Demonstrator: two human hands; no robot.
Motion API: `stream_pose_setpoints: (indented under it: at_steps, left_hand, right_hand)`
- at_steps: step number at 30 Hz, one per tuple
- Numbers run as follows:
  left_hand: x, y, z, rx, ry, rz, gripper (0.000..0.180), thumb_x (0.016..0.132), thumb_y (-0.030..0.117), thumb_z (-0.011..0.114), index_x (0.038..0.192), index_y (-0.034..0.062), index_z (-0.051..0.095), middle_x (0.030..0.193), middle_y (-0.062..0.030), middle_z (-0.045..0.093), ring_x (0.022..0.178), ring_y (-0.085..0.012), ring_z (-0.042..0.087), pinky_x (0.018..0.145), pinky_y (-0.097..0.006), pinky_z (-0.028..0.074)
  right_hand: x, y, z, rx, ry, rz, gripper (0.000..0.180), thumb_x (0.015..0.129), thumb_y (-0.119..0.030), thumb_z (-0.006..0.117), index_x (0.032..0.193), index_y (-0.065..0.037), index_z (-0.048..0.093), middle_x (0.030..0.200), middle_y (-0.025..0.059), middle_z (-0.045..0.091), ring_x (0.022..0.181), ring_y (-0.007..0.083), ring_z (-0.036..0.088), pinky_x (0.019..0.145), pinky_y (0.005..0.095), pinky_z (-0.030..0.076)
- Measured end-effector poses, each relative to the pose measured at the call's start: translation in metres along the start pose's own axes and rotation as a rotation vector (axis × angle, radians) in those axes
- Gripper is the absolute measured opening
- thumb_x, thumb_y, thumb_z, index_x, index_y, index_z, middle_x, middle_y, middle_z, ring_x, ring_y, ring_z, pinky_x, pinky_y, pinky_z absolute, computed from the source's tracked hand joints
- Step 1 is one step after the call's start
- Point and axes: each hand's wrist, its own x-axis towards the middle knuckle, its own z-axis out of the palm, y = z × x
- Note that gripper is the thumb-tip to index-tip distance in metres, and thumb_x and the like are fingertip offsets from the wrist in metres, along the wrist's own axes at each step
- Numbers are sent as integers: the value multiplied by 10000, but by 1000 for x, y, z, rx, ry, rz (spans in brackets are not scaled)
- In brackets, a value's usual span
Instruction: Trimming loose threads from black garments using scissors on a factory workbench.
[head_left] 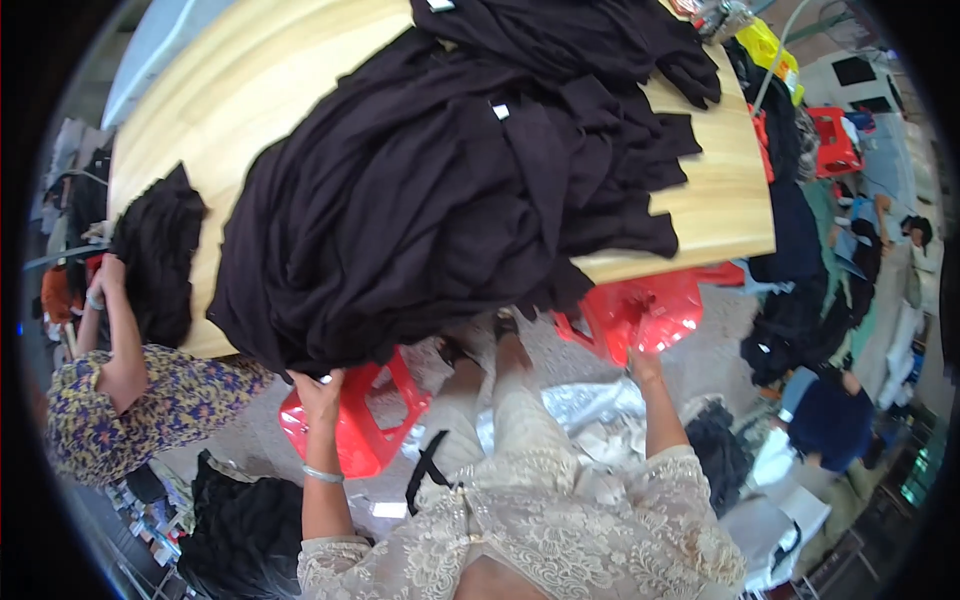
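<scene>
A large heap of dark garments (400, 190) lies on the pale wooden table (690, 232), some edges hanging over its near side. My left hand (318, 392) is at the heap's near left edge, fingers closed on the dark cloth, with a small white spot showing between them. Just below that hand is a red plastic stool (375, 455). On the right, my right hand (646, 368) grips the near rim of another red plastic stool (660, 312), which sits partly beneath the table edge. Its fingertips are partly hidden against the stool.
At left a person in a flowered top (150, 410) works beside a smaller dark garment (160, 250). Black cloth (240, 525) lies on the floor at lower left. Silvery plastic sheeting (580, 400) lies near my legs. Clothes heaps (800, 310) and another person (835, 415) are at right.
</scene>
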Motion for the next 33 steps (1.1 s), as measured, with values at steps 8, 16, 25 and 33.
stream_pose_setpoints:
  at_steps: [8, 16, 25, 33]
  left_hand:
    - [7, 4, 11, -55, -73, 19, 955, 688, 183, 817, 1391, -67, 222, 1326, -209, 473, 1200, -276, 490, 1039, -328, 360]
    - [-5, 21, -14, 115, -35, -194, 859, 702, 162, 709, 1369, -122, 248, 1176, -280, 557, 1106, -357, 571, 961, -363, 439]
    - [17, 22, -49, 10, 173, 114, 176, 745, 23, 631, 894, -20, 548, 830, -158, 525, 787, -299, 578, 716, -373, 481]
    - [32, 23, -63, -321, 92, -55, 108, 806, -2, 573, 892, 8, 509, 810, -91, 512, 731, -208, 543, 663, -323, 449]
  right_hand:
    - [32, 27, 49, 102, 238, 110, 542, 871, -362, 666, 1240, 19, 553, 951, 178, 662, 748, 230, 639, 584, 358, 493]
    - [-95, -46, -22, 489, -49, 224, 346, 901, -390, 635, 753, -106, 502, 516, 8, 439, 368, 145, 424, 353, 302, 375]
    - [-156, -323, -89, 375, 77, -798, 243, 986, -247, 530, 874, -46, 611, 619, 23, 555, 411, 70, 463, 380, 209, 341]
    - [-266, -566, 99, -407, -109, -1512, 442, 786, -90, 674, 1207, -41, 548, 1077, 226, 609, 983, 425, 588, 814, 444, 489]
